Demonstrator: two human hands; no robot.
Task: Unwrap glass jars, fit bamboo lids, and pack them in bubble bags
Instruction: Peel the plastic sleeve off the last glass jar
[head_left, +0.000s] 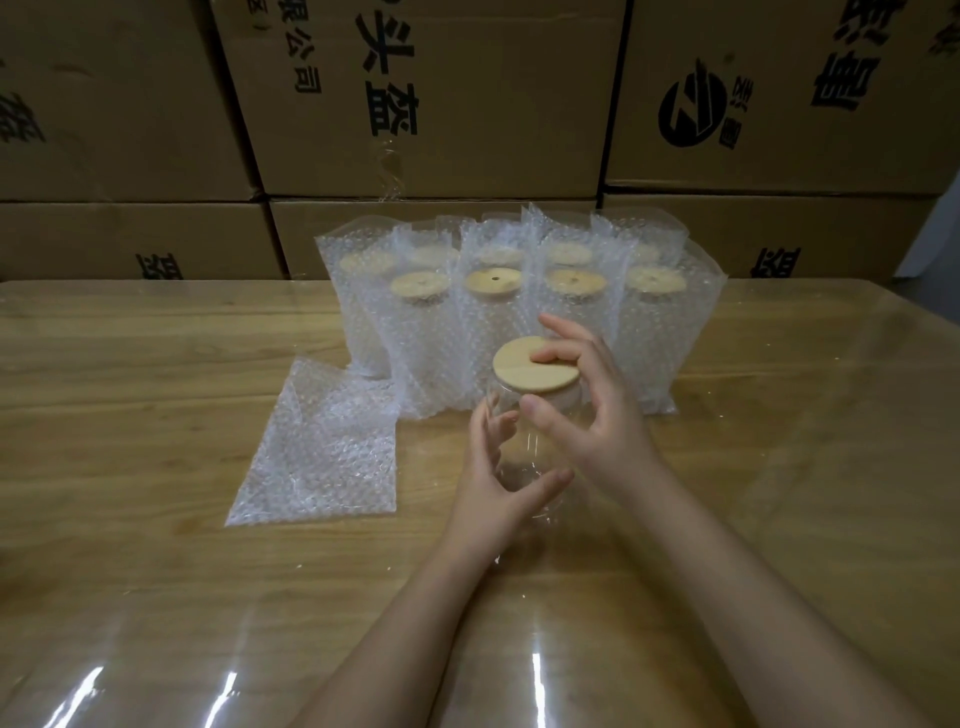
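Bamboo lid (524, 370) sits on the glass jar (525, 456), pinched by the right hand (605, 415) (left hand (493, 486) grips the glass).

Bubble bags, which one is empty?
The bubble bag lying flat left of the left hand; the other bags stand upright behind, each holding a lidded jar.

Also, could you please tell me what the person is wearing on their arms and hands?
Nothing that shows: the left hand and right hand are ungloved, with no rings on the fingers in view, and both forearms are bare as far as the frame reaches, with no sleeves, watch or bracelet.
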